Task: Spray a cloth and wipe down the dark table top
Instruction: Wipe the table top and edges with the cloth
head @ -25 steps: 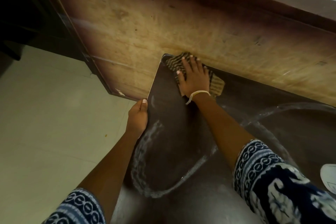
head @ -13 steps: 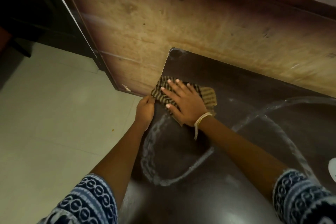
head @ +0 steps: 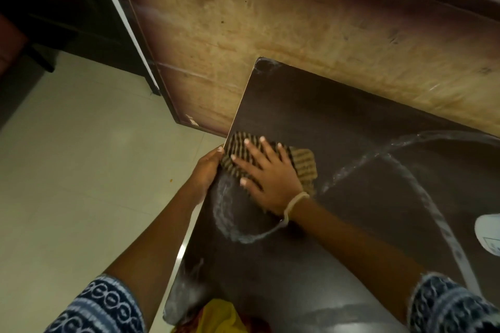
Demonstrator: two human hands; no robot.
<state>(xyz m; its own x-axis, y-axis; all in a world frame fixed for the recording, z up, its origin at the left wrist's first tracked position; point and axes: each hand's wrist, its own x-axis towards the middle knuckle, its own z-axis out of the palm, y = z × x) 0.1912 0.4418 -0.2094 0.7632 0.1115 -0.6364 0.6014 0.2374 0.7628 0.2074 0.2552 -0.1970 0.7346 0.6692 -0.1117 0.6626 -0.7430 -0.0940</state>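
Observation:
The dark table top fills the right of the view, its far left corner against a wooden panel. A striped brown cloth lies flat at the table's left edge. My right hand presses down on the cloth with fingers spread, covering most of it. My left hand curls around the table's left edge, right beside the cloth. White curved wet streaks mark the surface near my hands and run across to the right.
A worn wooden panel stands behind the table. Pale tiled floor lies to the left. A white object sits at the right edge of the table. Yellow fabric shows at the bottom.
My right hand has slid the cloth from the far corner toward me along the table's left edge. The cloth now touches my left hand, which stays on the edge.

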